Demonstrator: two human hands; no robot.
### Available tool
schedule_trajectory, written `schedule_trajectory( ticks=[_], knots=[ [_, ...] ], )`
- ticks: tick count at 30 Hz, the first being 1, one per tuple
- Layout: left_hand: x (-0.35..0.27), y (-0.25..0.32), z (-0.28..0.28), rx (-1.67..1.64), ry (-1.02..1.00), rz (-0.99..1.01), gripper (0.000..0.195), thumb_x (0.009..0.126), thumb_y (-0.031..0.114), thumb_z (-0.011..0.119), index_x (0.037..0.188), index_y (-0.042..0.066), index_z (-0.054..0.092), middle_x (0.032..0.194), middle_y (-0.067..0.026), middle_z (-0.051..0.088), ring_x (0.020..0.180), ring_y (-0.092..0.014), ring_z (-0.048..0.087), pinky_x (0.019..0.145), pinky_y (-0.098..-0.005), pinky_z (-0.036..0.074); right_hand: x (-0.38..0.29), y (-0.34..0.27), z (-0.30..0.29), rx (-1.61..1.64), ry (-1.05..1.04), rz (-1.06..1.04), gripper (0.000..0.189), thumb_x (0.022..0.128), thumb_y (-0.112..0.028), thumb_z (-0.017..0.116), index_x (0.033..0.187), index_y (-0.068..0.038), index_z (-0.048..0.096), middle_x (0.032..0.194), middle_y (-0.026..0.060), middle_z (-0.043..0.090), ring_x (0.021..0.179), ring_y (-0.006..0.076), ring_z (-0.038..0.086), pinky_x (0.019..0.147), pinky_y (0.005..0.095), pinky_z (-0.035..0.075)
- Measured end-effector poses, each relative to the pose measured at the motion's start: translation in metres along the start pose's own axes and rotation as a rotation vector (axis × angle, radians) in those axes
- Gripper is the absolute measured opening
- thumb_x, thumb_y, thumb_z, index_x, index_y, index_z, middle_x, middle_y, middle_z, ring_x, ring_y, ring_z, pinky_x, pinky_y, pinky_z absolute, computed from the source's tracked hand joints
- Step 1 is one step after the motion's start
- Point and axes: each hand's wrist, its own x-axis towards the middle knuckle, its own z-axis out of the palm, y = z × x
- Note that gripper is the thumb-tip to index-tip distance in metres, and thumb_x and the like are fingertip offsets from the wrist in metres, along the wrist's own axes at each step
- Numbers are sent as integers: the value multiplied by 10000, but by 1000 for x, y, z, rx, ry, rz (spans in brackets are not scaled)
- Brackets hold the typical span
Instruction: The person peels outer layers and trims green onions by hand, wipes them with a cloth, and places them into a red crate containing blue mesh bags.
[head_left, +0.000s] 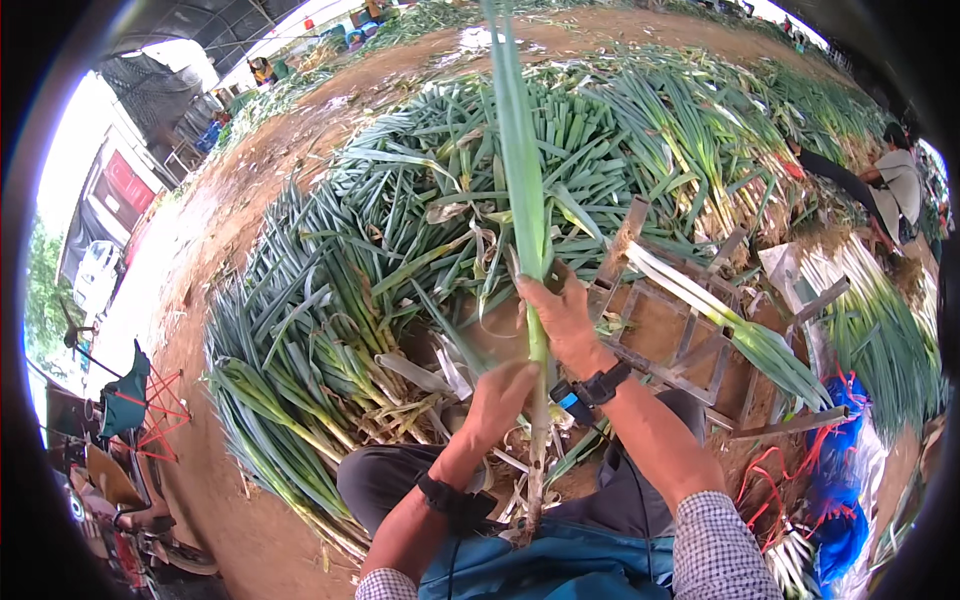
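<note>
My right hand (559, 311) is closed around the stem of a long green onion (523, 180), which stands upright before me with its leaves pointing away. Lower on the same stem is my left hand (504, 401), its fingers at the stalk; the blur hides whether they grip it. The onion's soil-stained root end lies near my lap. To the right, peeled green onions with white stems (686, 292) lie across a metal frame (694, 337). A large heap of unpeeled green onions (315, 277) curves around my front and left side.
Bundled green onions (877, 330) lie at the right, near blue plastic (840, 480) and red ties (761, 480). A person (896, 180) sits at the far right. A folding stool (131, 397) and a motorcycle (127, 517) stand at the left. Shed leaves litter the soil.
</note>
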Motion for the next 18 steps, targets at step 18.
schedule_trajectory(
  ticks=[18],
  knots=[
    [5,-3,11,-585,-156,-195,288,1001,163,549,1202,-38,596,1066,-69,659,899,-166,646,809,-328,538,2,-11,-11,97,6,1,390,898,-147,700,1174,47,505,808,66,605,591,141,604,503,297,548]
  ],
)
